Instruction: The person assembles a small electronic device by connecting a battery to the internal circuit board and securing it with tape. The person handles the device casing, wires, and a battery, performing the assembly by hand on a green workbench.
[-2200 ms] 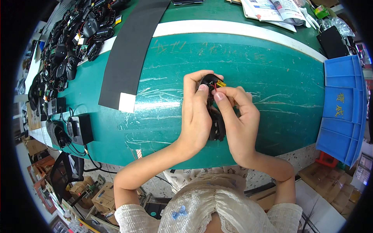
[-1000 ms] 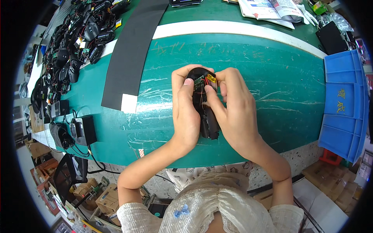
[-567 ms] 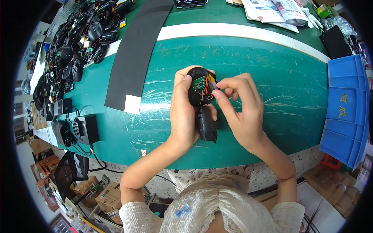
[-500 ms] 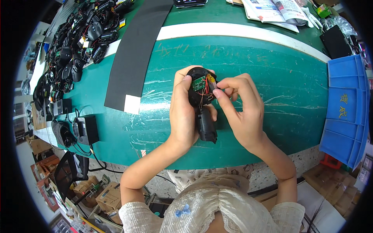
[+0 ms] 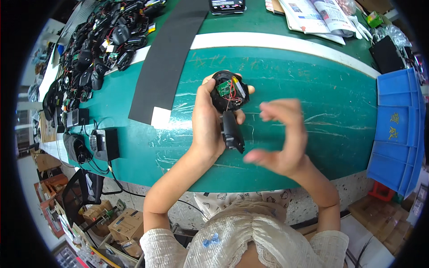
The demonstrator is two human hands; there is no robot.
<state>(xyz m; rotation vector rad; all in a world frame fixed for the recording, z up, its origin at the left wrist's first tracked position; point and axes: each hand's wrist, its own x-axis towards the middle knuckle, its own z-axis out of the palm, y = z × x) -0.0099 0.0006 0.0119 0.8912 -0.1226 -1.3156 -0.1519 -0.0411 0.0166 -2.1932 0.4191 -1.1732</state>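
Note:
My left hand (image 5: pixel 203 118) is closed around an opened round black housing (image 5: pixel 219 101), with fingertips showing past its far edge. Inside it sit a green circuit board (image 5: pixel 224 89), thin red wires (image 5: pixel 231 95) and a slim silver battery (image 5: pixel 239 89) with a yellow end. Below the housing, joined by wires, a black elongated part (image 5: pixel 232 131) hangs against the same hand. To the right, apart from the housing, my right hand (image 5: pixel 289 138) has thumb and fingers spread with nothing between them; its fingertips are blurred by motion.
A heap of similar black electronic parts (image 5: pixel 103 49) covers the far left. A dark grey mat strip (image 5: pixel 165 62) lies beside it, with a black box-shaped device (image 5: pixel 106 144) and cables nearer. Papers (image 5: pixel 308 15), a phone (image 5: pixel 227 5) and a blue bin (image 5: pixel 395 129) stand around.
My right hand has let go of the battery and pulled back toward me, fingers spreading. The battery now lies along the housing's right side. The black elongated part has shifted slightly.

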